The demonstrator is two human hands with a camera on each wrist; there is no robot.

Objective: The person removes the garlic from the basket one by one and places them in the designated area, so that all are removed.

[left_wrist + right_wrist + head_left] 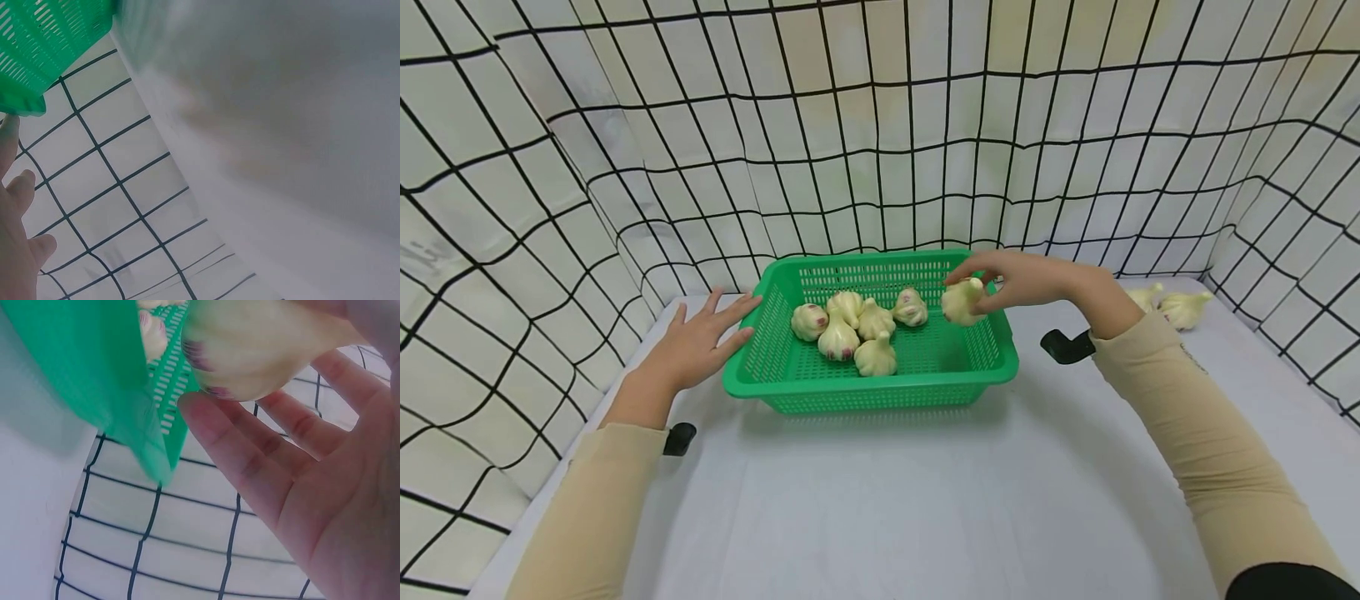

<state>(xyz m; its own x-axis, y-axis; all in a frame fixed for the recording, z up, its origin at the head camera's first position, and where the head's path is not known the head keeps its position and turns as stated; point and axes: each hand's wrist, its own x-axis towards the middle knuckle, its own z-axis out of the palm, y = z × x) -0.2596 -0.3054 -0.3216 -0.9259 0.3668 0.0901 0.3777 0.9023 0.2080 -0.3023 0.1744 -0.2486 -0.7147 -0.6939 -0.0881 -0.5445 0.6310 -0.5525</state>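
Garlic bulb (958, 305) seems light, firm; grip its belly. Right hand (1026, 279) pinches it; left hand (698, 342) is spread.

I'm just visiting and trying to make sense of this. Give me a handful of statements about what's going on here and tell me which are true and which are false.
1. The right hand holds a garlic bulb. True.
2. The left hand is at the rim of the basket. True.
3. The basket is red. False: it is green.
4. The left hand also holds a bulb. False: it holds nothing, and its fingers are spread.
5. Two more bulbs lie on the table, outside the basket. True.
6. The basket is upside down. False: it stands with its open side up, with bulbs in it.
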